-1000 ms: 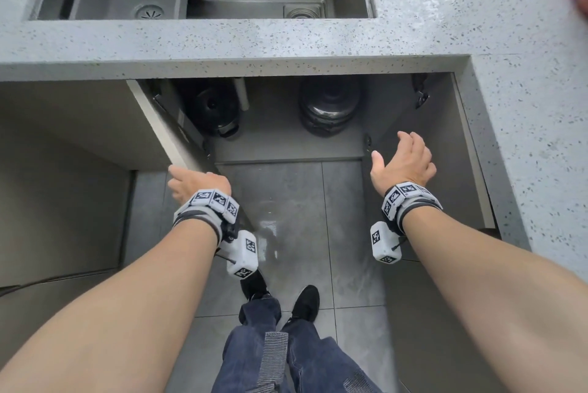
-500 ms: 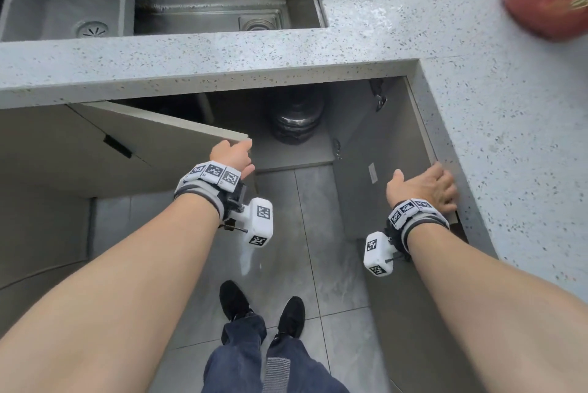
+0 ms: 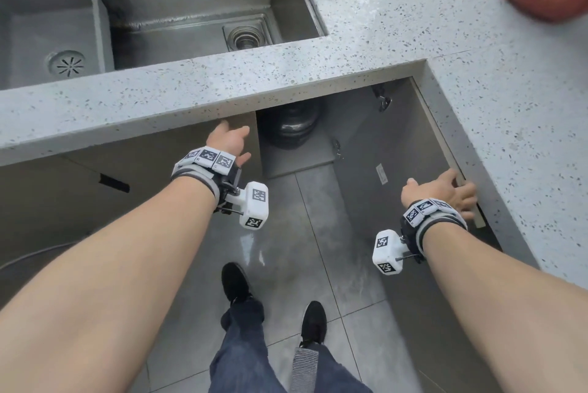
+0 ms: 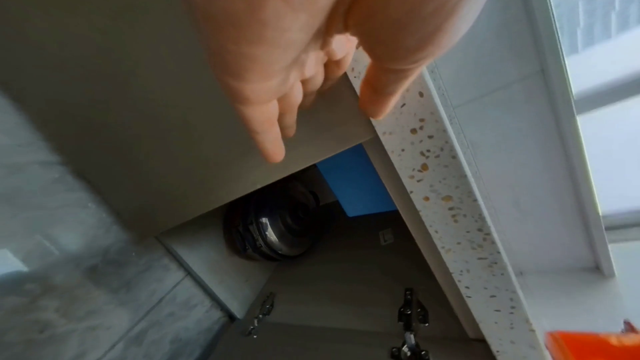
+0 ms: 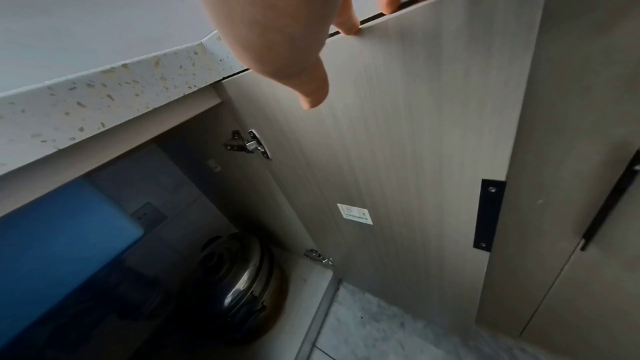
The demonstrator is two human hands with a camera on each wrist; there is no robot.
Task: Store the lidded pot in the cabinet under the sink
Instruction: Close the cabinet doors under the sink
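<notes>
Both arms bare, no sleeves. Left hand (image 3: 229, 142) has band (image 3: 206, 163) on wrist: white squares with black checker marks on top, grey strap under. Small white box (image 3: 253, 204) sticks out from band on black bracket with thin metal screw, same black marks on its sides. Right hand (image 3: 440, 189) wears same band (image 3: 429, 213) and same white box (image 3: 387, 251). Below hands: blue jeans (image 3: 245, 357) with grey patch, two black shoes (image 3: 235, 283).
</notes>
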